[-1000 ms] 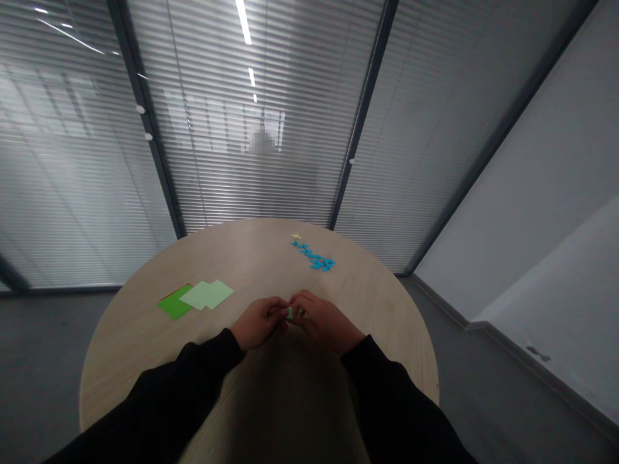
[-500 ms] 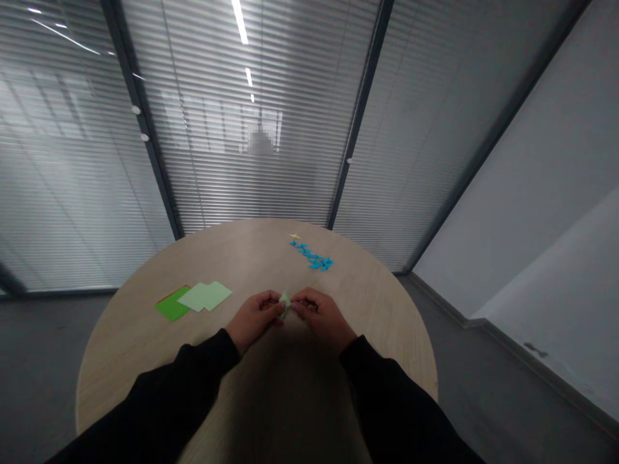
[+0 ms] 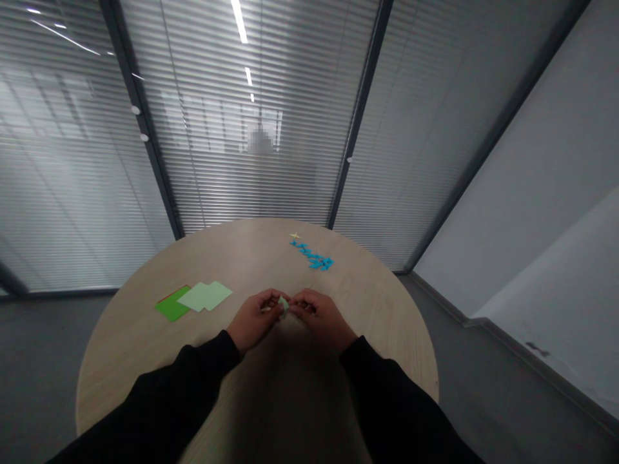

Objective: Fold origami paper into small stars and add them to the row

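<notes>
Between my fingertips, above the near middle of the table, is a small folded piece of pale green paper (image 3: 283, 303). My left hand (image 3: 256, 316) is closed on it from the left, thumb and fingers pinching it. From the other side my right hand (image 3: 319, 314) pinches its edge, fingers curled. Part of the paper is hidden behind the fingers, so its full folded shape does not show. Left of my hands lie pale green paper sheets (image 3: 206, 296), overlapping a brighter green sheet (image 3: 173, 305) with a thin reddish edge behind it.
Several small blue folded paper pieces (image 3: 314, 256) lie in a slanting row at the far side of the round wooden table (image 3: 382, 316). A yellow star-like paper piece (image 3: 294, 236) tops the row. Beyond stand glass panels with blinds (image 3: 261, 187).
The folded pale green paper has turned and tilted a little between my fingers, and less of it shows. Both hands stay in nearly the same place; the sheets and blue pieces are unmoved.
</notes>
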The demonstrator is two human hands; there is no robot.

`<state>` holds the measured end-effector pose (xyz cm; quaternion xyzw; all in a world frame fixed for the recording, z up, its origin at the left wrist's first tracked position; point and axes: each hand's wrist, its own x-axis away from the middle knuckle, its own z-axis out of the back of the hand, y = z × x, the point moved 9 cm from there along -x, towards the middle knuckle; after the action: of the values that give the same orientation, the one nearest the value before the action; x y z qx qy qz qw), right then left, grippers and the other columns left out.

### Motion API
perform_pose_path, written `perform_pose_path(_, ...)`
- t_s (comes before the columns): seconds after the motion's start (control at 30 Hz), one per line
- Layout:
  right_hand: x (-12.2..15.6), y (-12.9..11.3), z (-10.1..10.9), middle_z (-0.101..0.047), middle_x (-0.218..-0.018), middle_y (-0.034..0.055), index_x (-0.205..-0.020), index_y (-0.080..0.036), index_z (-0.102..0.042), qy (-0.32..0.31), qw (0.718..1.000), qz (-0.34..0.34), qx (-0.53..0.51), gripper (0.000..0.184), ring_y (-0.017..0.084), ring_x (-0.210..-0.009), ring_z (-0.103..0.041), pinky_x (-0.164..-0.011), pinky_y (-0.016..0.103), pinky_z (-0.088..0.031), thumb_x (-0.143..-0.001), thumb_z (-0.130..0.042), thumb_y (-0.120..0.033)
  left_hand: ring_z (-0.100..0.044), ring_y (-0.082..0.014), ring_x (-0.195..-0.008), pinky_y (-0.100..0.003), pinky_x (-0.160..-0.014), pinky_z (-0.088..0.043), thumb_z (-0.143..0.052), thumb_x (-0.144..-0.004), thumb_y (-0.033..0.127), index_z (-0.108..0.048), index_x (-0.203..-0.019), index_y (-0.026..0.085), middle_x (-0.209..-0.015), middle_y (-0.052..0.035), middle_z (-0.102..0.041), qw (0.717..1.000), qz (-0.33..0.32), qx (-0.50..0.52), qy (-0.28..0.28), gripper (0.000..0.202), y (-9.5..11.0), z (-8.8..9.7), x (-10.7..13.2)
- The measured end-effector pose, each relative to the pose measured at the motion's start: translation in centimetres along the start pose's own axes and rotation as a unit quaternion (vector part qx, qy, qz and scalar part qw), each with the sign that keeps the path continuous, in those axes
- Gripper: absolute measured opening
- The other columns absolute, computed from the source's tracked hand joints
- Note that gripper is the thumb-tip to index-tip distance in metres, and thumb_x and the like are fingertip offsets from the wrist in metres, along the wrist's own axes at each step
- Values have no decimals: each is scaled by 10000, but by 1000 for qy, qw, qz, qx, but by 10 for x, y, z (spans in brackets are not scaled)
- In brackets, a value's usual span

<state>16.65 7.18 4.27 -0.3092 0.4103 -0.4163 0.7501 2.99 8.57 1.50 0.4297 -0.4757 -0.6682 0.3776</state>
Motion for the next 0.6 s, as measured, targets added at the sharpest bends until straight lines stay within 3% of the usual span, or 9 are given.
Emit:
perform_pose_path(0.17,2,15,-5,-576,-653,-20,-880,-174,-682,-15,996,-64,-64,212,125,-588,-508,-570,246,-378,-887,-615,-375,-663,-182,-742,-293,-695,-503,-629,-830,289,-699,-994,169,-833,-52,-727,997,-18,-70,0,215,10,1,2)
perform_pose_path(0.33,2,15,-6,-586,-673,-13,-868,-170,-666,-25,995,-63,-74,243,128,-607,-526,-590,250,-392,-885,-618,-407,-649,-176,-685,-291,-664,-491,-619,-844,321,-707,-957,171,-784,-47,-726,993,-28,-116,17,207,16,4,3)
perform_pose_path(0.6,3,10,-7,-562,-672,-21,-855,-165,-673,-10,997,-59,-50,222,112,-579,-470,-541,235,-346,-881,-631,-382,-620,-149,-639,-273,-621,-481,-611,-876,396,-640,-961,169,-726,-8,-645,1000,2,-17,4,244,1,-1,3)
